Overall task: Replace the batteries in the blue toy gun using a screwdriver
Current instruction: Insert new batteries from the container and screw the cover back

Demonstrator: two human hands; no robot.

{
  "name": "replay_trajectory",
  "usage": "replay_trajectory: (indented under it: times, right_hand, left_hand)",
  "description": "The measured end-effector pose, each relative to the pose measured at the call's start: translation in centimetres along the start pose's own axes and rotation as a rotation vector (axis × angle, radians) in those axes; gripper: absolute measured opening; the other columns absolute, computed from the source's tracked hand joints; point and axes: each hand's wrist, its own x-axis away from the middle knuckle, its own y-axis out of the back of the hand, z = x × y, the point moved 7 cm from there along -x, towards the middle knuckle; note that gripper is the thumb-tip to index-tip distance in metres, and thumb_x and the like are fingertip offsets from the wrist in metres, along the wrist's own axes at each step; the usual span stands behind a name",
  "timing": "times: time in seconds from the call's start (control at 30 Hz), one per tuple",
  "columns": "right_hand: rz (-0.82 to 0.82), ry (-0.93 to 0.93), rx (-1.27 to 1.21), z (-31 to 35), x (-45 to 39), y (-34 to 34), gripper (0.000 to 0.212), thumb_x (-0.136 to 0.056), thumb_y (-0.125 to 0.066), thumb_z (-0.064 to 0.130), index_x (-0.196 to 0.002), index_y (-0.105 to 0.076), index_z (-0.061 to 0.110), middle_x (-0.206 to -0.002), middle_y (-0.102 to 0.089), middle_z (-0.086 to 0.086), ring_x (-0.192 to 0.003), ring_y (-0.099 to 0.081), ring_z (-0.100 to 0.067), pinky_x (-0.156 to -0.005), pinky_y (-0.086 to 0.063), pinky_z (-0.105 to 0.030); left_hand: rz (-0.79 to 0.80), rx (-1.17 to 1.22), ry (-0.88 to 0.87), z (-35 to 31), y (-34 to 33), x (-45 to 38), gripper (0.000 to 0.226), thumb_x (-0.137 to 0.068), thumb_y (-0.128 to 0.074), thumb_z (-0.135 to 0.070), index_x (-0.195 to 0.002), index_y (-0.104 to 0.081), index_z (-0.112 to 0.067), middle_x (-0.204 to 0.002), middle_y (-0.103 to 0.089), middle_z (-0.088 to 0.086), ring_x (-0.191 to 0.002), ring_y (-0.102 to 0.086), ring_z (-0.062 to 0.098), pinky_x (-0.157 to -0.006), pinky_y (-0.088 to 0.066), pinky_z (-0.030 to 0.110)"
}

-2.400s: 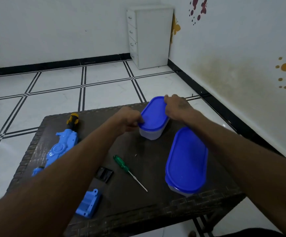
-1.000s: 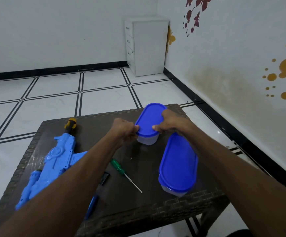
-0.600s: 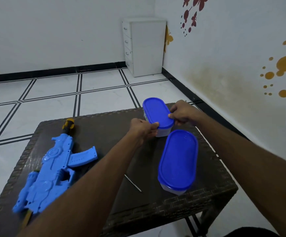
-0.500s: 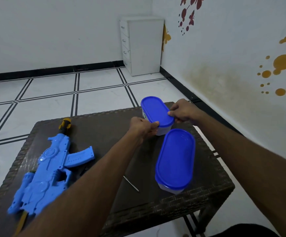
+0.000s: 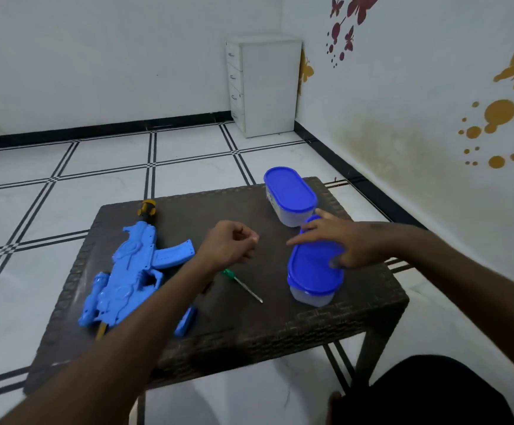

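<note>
Your right hand (image 5: 346, 240) lies flat, fingers spread, on the near box (image 5: 312, 271). Hold the box steady and lift its lid gently. Your left hand (image 5: 229, 243) is curled loosely, holding nothing I can see. The blue toy gun (image 5: 127, 271) waits on the table's (image 5: 280, 326) left side, the screwdriver (image 5: 242, 285) just beside your arm.

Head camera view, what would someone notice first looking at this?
The bright blue toy gun lying on the left of the dark woven table. Next, two blue-lidded containers on the right: the far container stands alone, while the right hand spreads over the near container.
</note>
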Motion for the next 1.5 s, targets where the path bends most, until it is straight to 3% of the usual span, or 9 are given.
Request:
replay_trajectory:
  times: [0.13, 0.27, 0.43, 0.6, 0.73, 0.97, 1.17, 1.37, 1.5]
  right_hand:
    - [0.046, -0.028, 0.353, 1.4, 0.9, -0.6, 0.101, -0.083, -0.068, 0.012, -0.154, -0.004, 0.046, -0.165, 0.006, -0.006, -0.149, 0.02, -0.032, -0.12, -0.001, -0.053]
    - [0.029, -0.002, 0.335, 2.3, -0.3, -0.4, 0.101, -0.076, -0.081, 0.032, -0.153, -0.017, 0.042, -0.164, -0.011, -0.002, -0.152, 0.009, -0.029, -0.12, -0.001, -0.051]
    - [-0.107, 0.029, 0.236, 4.2, -2.2, 0.8, 0.066, -0.075, -0.078, 0.047, -0.131, -0.046, 0.033, -0.136, -0.045, -0.002, -0.141, -0.03, -0.031, -0.111, -0.033, -0.046]
    - [-0.083, -0.06, 0.276, 5.3, -4.3, 0.8, 0.085, -0.065, -0.078, 0.062, -0.133, -0.034, 0.037, -0.128, -0.045, -0.002, -0.108, -0.053, -0.025, -0.092, -0.05, -0.046]
    - [-0.107, -0.236, 0.309, 4.2, -4.9, 1.4, 0.113, -0.066, -0.062, 0.082, -0.154, -0.009, 0.035, -0.152, -0.032, -0.012, -0.131, -0.046, -0.035, -0.103, -0.044, -0.048]
    - [-0.087, -0.473, 0.269, 2.5, -5.5, 1.6, 0.104, -0.07, -0.04, 0.092, -0.155, -0.011, 0.038, -0.157, -0.022, -0.016, -0.135, -0.038, -0.04, -0.102, -0.041, -0.048]
    - [-0.158, -0.528, 0.311, 2.8, -6.6, 1.9, 0.1, -0.073, -0.028, 0.094, -0.144, -0.037, 0.024, -0.12, -0.058, -0.014, -0.107, -0.059, -0.03, -0.09, -0.048, -0.039]
    - [-0.262, -0.545, 0.226, 2.7, -7.2, 3.1, 0.09, -0.075, -0.037, 0.089, -0.115, -0.056, 0.012, -0.093, -0.059, -0.008, -0.091, -0.06, -0.025, -0.082, -0.049, -0.036]
    - [-0.218, -0.541, 0.067, 0.8, -6.8, 2.9, 0.065, -0.084, -0.052, 0.074, -0.104, -0.05, 0.012, -0.082, -0.054, -0.006, -0.081, -0.056, -0.022, -0.077, -0.048, -0.033]
  left_hand:
    - [-0.005, 0.033, -0.039, 0.6, 1.8, 2.7, 0.008, -0.093, -0.06, -0.001, -0.089, -0.066, -0.003, -0.072, -0.066, 0.008, -0.062, -0.064, 0.012, -0.059, -0.056, 0.022]
    - [-0.02, 0.06, -0.03, 0.6, 2.3, 4.4, 0.01, -0.094, -0.058, -0.002, -0.087, -0.066, -0.004, -0.072, -0.067, 0.007, -0.063, -0.064, 0.012, -0.059, -0.057, 0.019]
    - [-0.053, 0.153, 0.017, 1.1, 2.5, 5.5, 0.015, -0.096, -0.056, -0.005, -0.085, -0.066, -0.003, -0.077, -0.068, 0.011, -0.061, -0.066, 0.009, -0.058, -0.057, 0.018]
    - [-0.083, 0.144, 0.047, 2.3, 3.6, 6.2, 0.013, -0.096, -0.059, -0.011, -0.092, -0.068, -0.004, -0.084, -0.071, 0.011, -0.072, -0.069, 0.013, -0.067, -0.059, 0.023]
    - [-0.104, 0.131, 0.063, 3.3, 4.0, 6.3, 0.014, -0.095, -0.06, -0.016, -0.093, -0.069, -0.005, -0.088, -0.073, 0.013, -0.076, -0.07, 0.017, -0.076, -0.06, 0.033]
    - [0.036, 0.203, 0.062, 1.8, 0.1, 6.6, 0.014, -0.096, -0.059, -0.01, -0.091, -0.067, -0.001, -0.08, -0.069, 0.012, -0.068, -0.068, 0.015, -0.065, -0.06, 0.026]
    - [0.092, 0.246, 0.089, 0.7, -4.2, 6.5, 0.008, -0.095, -0.059, -0.007, -0.095, -0.065, -0.003, -0.084, -0.064, 0.013, -0.071, -0.062, 0.018, -0.071, -0.057, 0.031]
    - [0.014, 0.129, 0.074, 0.9, -5.1, 6.0, 0.024, -0.083, -0.073, -0.034, -0.09, -0.067, -0.013, -0.09, -0.073, 0.01, -0.075, -0.063, 0.015, -0.082, -0.055, 0.048]
    - [-0.017, -0.017, 0.004, -0.2, -5.6, 6.6, 0.04, -0.082, -0.073, -0.045, -0.109, -0.055, -0.022, -0.092, -0.056, -0.016, -0.082, -0.055, 0.0, -0.071, -0.05, 0.021]
